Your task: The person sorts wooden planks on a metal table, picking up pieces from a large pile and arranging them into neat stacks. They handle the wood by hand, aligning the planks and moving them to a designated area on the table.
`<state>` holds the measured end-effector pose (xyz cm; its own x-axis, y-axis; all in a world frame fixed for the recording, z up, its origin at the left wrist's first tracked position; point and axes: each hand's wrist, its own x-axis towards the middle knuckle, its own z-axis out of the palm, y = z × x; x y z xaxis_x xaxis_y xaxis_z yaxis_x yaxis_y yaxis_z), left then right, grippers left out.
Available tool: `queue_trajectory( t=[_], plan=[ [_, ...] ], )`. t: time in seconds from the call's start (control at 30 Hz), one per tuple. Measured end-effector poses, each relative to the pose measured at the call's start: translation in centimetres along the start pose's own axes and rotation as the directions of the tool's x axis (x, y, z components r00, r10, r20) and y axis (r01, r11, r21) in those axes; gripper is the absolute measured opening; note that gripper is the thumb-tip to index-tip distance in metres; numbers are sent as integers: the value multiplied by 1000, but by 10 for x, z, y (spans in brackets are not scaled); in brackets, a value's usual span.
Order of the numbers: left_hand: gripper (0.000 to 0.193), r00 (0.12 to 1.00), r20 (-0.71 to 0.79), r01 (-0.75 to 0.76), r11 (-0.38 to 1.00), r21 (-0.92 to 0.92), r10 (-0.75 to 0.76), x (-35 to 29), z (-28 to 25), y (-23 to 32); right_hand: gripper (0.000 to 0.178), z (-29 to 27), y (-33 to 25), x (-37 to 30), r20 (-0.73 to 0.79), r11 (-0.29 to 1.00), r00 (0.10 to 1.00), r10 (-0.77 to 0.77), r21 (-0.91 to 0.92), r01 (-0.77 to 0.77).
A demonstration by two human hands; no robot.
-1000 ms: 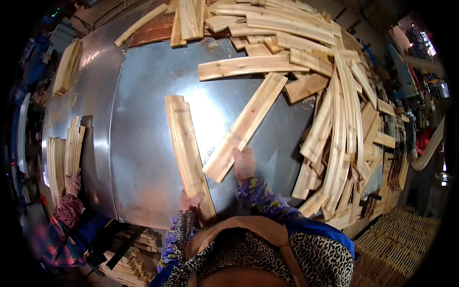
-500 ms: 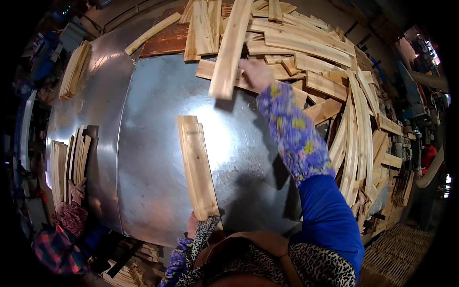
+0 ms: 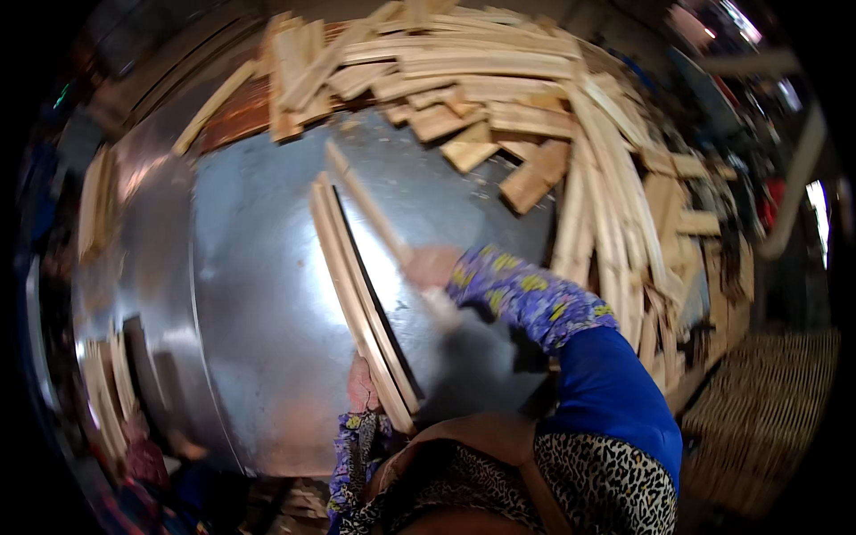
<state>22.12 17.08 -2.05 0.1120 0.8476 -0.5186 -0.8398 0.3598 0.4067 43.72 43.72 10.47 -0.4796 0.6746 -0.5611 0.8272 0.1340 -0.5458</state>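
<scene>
Head view, lower centre of the frame: the left hand [image 3: 361, 385] is curled against the near end of a stack of pale wooden slats [image 3: 361, 299], steadying it on the metal table [image 3: 250, 294]. That stack ran flat and short half a second ago; now it stands tilted on edge, a dark gap showing along its right side, so the pieces are being squared up into 1 bundle.

Just right of it, mid-frame, the right hand [image 3: 432, 266] has come back from the far pile and is closed around 1 long thin slat [image 3: 374, 209], which slants from the hand toward the upper left. The motion blurs it, so the exact finger grip cannot be told. It lies just beside the stack, nearly parallel, which reads as the next piece joining the bundle.

Farther off, a loose heap of slats [image 3: 499, 80] curves across the top and down the right side. At lower left, smaller slat bundles [image 3: 102, 401] sit along the table's edge.
</scene>
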Motion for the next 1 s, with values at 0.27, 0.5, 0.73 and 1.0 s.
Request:
queue_trajectory(
  t=[0.27, 0.5, 0.73, 1.0],
  plan=[
    [89, 971, 126, 223, 964, -145, -205, 25, 12, -61, 51, -123, 70, -133, -736, 987, 676, 20, -91, -129],
    [77, 904, -405, 196, 976, 100, -140, 16, 48, -40, 114, -236, 345, -231, -651, 691, 265, 712, 581, -429],
    [85, 901, -434, 156, 929, 335, 5, 2, 44, -48, 112, -216, 286, -146, -687, 904, 591, 423, 273, -329],
    [87, 959, -222, 208, 970, 124, -177, -20, 91, -14, 94, -66, 123, -118, -444, 850, 836, 324, -251, -463]
  ],
)
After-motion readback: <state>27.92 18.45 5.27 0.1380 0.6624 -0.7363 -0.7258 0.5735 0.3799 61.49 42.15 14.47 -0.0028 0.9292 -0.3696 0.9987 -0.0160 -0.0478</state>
